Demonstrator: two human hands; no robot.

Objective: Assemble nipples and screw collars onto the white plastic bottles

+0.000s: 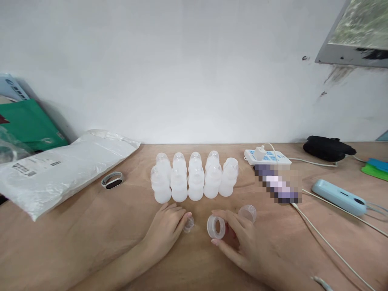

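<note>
My right hand (238, 238) is closed around a small white plastic bottle (216, 226) lying on its side, its open mouth facing me. My left hand (168, 228) rests on the wooden table (91, 226), fingertips pinching a small clear piece (189, 224). A clear dome cap (247, 212) lies just behind my right hand. Several capped white bottles (194, 178) stand in two rows beyond both hands.
A white plastic bag (60, 167) and a wristband (112, 180) lie at the left, green packaging (30, 125) behind them. At the right are a power strip (266, 157), a black pouch (327, 148), a light blue device (339, 197) and white cables (330, 244).
</note>
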